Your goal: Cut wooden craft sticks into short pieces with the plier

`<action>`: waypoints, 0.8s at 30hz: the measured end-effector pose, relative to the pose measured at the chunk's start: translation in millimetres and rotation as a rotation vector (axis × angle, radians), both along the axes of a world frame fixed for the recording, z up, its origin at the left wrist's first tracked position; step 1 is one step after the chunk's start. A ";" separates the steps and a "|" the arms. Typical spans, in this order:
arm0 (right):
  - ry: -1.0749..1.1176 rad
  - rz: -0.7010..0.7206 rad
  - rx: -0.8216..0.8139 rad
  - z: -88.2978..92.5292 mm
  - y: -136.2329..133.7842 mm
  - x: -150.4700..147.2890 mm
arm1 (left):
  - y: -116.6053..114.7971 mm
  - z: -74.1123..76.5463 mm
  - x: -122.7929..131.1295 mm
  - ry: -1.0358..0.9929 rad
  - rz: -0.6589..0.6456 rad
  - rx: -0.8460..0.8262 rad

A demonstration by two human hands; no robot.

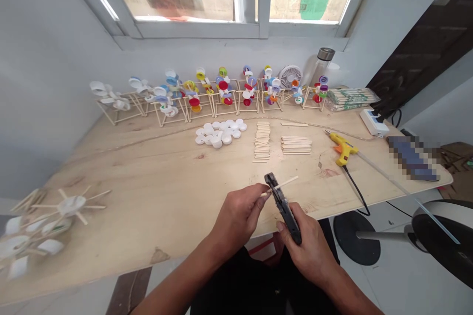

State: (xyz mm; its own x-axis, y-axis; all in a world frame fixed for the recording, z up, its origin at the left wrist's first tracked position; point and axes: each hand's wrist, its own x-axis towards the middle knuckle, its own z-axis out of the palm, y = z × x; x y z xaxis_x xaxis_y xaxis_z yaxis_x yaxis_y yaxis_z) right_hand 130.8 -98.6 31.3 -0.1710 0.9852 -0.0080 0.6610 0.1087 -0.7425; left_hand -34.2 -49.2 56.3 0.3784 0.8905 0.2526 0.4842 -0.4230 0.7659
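The right hand [308,243] is wrapped around a dark hand tool [284,206], which tilts away from it toward the left hand's fingertips. The left hand [236,214] pinches a thin wooden stick [290,180] between thumb and fingers; the stick crosses the tool's far end, its pale tip sticking out on the right-hand side. Both hands are just over the near edge of the wooden table [148,182].

Just beyond the tool lie a column of short sticks [262,141] and, to its right, a pile of longer sticks [296,145]. Well to the left of the left hand is a spoked wheel [72,205], beside a wheel with white paddles [15,246], partly out of frame. Ahead of the left hand sits a cluster of white caps [217,141]. Beyond the right hand, farther right, a yellow glue gun [344,148] lies on its side.

Farthest from the hands, along the wall, stand stick frames bearing colourful wheels [223,85], then a small white fan [290,78], a bottle [322,66] and bagged sticks [351,98].
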 end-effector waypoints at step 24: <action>-0.002 -0.040 -0.051 -6.7 1.8 -3.0 | 4.6 -8.8 3.6 0.048 0.038 0.082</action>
